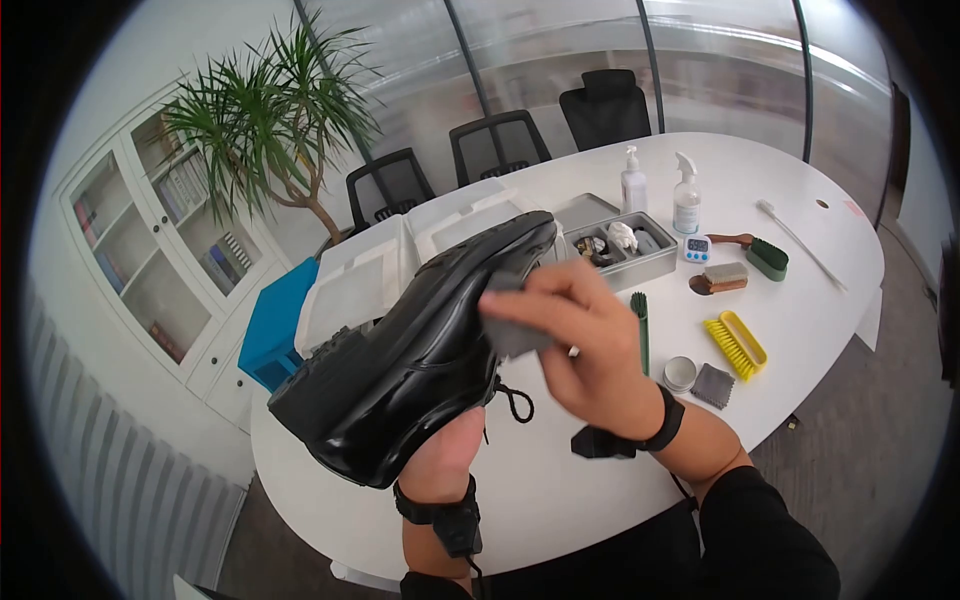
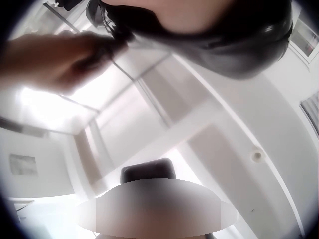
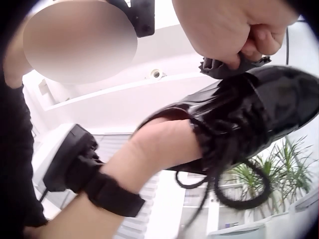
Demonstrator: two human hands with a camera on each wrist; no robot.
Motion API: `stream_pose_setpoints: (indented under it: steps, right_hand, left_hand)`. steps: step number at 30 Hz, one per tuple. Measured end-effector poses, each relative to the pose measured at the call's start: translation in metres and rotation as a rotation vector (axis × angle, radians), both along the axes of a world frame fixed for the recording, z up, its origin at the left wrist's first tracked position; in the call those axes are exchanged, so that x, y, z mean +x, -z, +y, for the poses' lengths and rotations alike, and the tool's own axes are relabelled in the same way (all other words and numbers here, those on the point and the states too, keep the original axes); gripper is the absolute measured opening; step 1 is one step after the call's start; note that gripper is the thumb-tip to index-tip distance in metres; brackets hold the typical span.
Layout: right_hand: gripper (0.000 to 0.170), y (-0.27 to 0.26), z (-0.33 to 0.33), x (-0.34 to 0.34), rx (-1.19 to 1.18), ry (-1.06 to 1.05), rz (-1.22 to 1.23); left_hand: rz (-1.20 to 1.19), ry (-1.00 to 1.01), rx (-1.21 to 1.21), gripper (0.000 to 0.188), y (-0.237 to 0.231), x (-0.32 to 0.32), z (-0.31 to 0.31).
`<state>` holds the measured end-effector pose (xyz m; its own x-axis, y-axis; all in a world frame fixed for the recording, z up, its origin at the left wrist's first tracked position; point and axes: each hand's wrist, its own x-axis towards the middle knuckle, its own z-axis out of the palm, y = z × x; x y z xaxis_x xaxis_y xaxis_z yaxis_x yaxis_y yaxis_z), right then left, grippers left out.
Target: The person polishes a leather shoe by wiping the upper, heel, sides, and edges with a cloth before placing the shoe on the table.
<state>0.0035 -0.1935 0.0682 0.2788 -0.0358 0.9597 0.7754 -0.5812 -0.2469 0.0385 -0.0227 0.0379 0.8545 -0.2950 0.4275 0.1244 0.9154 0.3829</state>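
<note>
A glossy black lace-up shoe [image 1: 400, 375] is held up over the table, toe toward the back and sole turned to the left. My left hand [image 1: 447, 455] goes into the shoe's opening and bears it from within; its fingers are hidden inside. With my right hand [image 1: 600, 350] I pinch a dark grey cloth [image 1: 512, 325] against the shoe's upper, toward the toe. In the right wrist view the cloth [image 3: 219, 68] shows a zigzag edge between the curled fingers and the leather. Loose laces [image 3: 244, 201] dangle below the shoe.
Rightward on the white table [image 1: 560, 500] lie a yellow brush [image 1: 737, 345], a round tin [image 1: 680, 374], a folded grey cloth [image 1: 713, 386] and several other brushes. Farther back stand a grey box [image 1: 635, 270], a timer [image 1: 697, 249], a spray bottle [image 1: 686, 200] and a pump bottle [image 1: 634, 185].
</note>
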Motion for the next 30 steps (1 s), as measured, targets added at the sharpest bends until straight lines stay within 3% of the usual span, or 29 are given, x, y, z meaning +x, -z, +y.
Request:
stream_pose_setpoints:
  steps: [2, 3, 5, 6, 8, 9, 10, 12, 14, 16, 20, 23, 24, 26, 28, 30]
  right_hand:
    - [0.056, 0.0, -0.004, 0.001, -0.001, 0.049, 0.013]
    - [0.061, 0.001, 0.0, 0.0, 0.012, 0.036, 0.012]
    - [0.068, 0.003, 0.008, -0.004, -0.027, -0.056, -0.003]
    - [0.07, 0.005, 0.014, -0.009, -0.079, -0.142, 0.017]
    - [0.069, 0.006, 0.016, -0.017, -0.133, -0.154, 0.103]
    - [0.069, 0.006, 0.014, -0.017, -0.128, -0.156, 0.105]
    - [0.066, 0.003, 0.009, -0.016, -0.092, -0.115, 0.087]
    - [0.064, -0.001, 0.0, -0.01, -0.061, -0.071, 0.074]
    - [0.054, -0.001, -0.008, -0.003, -0.017, 0.075, -0.046]
    - [0.052, -0.002, -0.008, -0.007, -0.004, 0.078, -0.029]
    - [0.057, 0.004, 0.016, -0.022, -0.079, -0.133, 0.062]
    - [0.056, 0.005, 0.016, -0.025, -0.088, -0.134, 0.095]
    - [0.056, 0.002, 0.01, -0.023, -0.086, -0.075, 0.091]
    - [0.056, -0.002, 0.0, -0.017, -0.085, -0.013, 0.087]
    - [0.044, -0.001, -0.009, -0.005, -0.055, 0.135, 0.028]
    - [0.044, -0.001, -0.004, -0.004, -0.038, 0.15, 0.014]
  left_hand:
    - [-0.133, -0.266, 0.207, 0.048, 0.007, 0.001, -0.004]
    - [-0.135, -0.264, 0.2, 0.048, 0.007, 0.003, -0.006]
    - [-0.065, 0.011, 0.01, 0.046, 0.005, 0.007, -0.004]
    - [-0.066, 0.012, 0.011, 0.046, 0.006, 0.009, 0.002]
    - [0.815, 0.485, -0.608, 0.051, 0.011, 0.012, 0.016]
    - [0.513, 0.37, -0.314, 0.051, 0.016, 0.012, 0.011]
    - [0.517, 0.368, -0.313, 0.051, 0.018, 0.011, 0.006]
    - [-0.144, -0.032, 0.18, 0.05, 0.014, 0.008, -0.005]
    - [-0.114, 0.022, 0.114, 0.048, 0.016, 0.006, -0.007]
    - [-0.105, 0.007, 0.092, 0.046, 0.021, 0.007, -0.01]
    - [-0.243, 0.0, 0.186, 0.046, 0.032, 0.012, 0.0]
    - [-0.415, -0.433, 0.73, 0.047, 0.033, 0.004, 0.008]
    - [-0.414, -0.432, 0.732, 0.047, 0.032, 0.005, 0.006]
    - [-0.061, 0.017, 0.148, 0.047, 0.026, 0.01, -0.001]
    - [-0.026, -0.011, 0.138, 0.047, 0.024, 0.012, -0.008]
    - [-0.004, -0.001, 0.056, 0.046, 0.022, 0.015, -0.012]
